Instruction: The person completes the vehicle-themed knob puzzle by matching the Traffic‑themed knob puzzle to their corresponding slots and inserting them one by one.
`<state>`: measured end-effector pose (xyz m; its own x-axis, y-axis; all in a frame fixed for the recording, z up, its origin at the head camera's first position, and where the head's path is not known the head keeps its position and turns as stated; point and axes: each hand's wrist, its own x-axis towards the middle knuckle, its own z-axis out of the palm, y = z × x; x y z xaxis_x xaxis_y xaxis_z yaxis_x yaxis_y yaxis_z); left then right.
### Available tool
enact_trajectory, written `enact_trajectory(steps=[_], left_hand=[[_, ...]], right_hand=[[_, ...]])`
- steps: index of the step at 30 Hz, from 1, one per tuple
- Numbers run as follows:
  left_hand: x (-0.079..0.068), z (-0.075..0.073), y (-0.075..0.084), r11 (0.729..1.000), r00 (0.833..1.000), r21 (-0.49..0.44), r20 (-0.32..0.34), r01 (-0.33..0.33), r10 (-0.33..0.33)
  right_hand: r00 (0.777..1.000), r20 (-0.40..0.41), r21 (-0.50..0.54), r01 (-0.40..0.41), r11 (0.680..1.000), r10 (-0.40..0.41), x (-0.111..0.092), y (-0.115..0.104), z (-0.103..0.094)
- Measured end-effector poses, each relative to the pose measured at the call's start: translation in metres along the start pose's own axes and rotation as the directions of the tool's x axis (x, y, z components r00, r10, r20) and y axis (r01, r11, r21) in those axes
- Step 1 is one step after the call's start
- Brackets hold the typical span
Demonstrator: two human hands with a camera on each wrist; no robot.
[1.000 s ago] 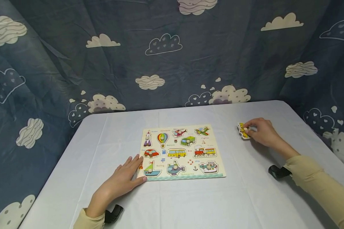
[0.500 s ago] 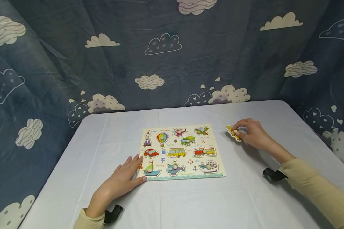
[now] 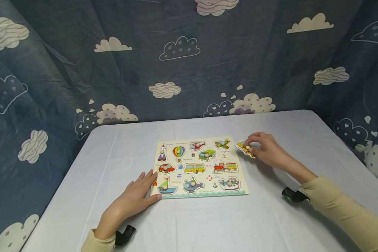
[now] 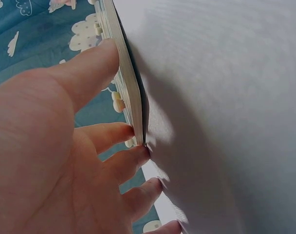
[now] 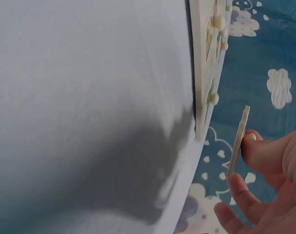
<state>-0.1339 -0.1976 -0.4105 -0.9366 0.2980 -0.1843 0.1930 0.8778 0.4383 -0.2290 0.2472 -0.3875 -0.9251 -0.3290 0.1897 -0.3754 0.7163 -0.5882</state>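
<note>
My right hand (image 3: pixel 271 152) pinches the small knob of a yellow puzzle piece (image 3: pixel 241 146), just off the upper right edge of the wooden puzzle board (image 3: pixel 244 189). Seen edge-on in the right wrist view, the puzzle piece (image 5: pixel 237 141) is raised off the table and tilted. My left hand (image 3: pixel 130 196) rests at the board's lower left corner with its fingers spread; thumb and fingertips touch the edge in the left wrist view. Knobbed vehicle pieces, such as a red car (image 3: pixel 166 168) and a train (image 3: pixel 225 167), sit in the board. The yellow bus picture (image 3: pixel 194 168) shows no knob.
A white cloth (image 3: pixel 208 224) covers the table beneath the board. Behind and at both sides hangs a dark blue curtain (image 3: pixel 138 70) with cloud prints. A black wrist device (image 3: pixel 125 236) shows near my left sleeve, another (image 3: pixel 293 195) near my right.
My right hand has carried the yellow puzzle piece leftward to the board's right edge, and the piece has turned in the grip. My left hand and the board have stayed put.
</note>
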Motion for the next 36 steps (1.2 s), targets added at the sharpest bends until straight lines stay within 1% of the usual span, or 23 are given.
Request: enact_trajectory(steps=[6,13,21,24,31,36], left_hand=[[0.000,0.000,0.000,1.000,1.000,-0.007,-0.003,0.000,0.000],[0.002,0.001,-0.002,1.000,1.000,-0.005,-0.003,-0.007,0.007],[0.001,0.000,-0.003,1.000,1.000,-0.001,-0.006,-0.010,0.010],[0.001,0.000,-0.003,1.000,1.000,0.000,-0.005,-0.009,0.009],[0.000,-0.001,-0.003,1.000,1.000,-0.013,-0.012,-0.027,0.027],[0.001,0.001,-0.003,1.000,1.000,-0.013,-0.007,-0.025,0.025]], right_hand=[[0.999,0.047,0.020,0.017,1.000,-0.018,0.003,-0.010,0.005],[0.993,0.092,0.054,0.075,0.996,-0.079,0.007,-0.017,0.012],[0.986,0.137,0.074,0.089,0.993,-0.098,0.011,-0.025,0.020],[0.981,0.156,0.094,0.105,0.990,-0.119,0.013,-0.029,0.022],[0.960,0.181,0.132,0.192,0.972,-0.214,0.018,-0.038,0.029],[0.949,0.202,0.137,0.217,0.967,-0.242,0.022,-0.043,0.033]])
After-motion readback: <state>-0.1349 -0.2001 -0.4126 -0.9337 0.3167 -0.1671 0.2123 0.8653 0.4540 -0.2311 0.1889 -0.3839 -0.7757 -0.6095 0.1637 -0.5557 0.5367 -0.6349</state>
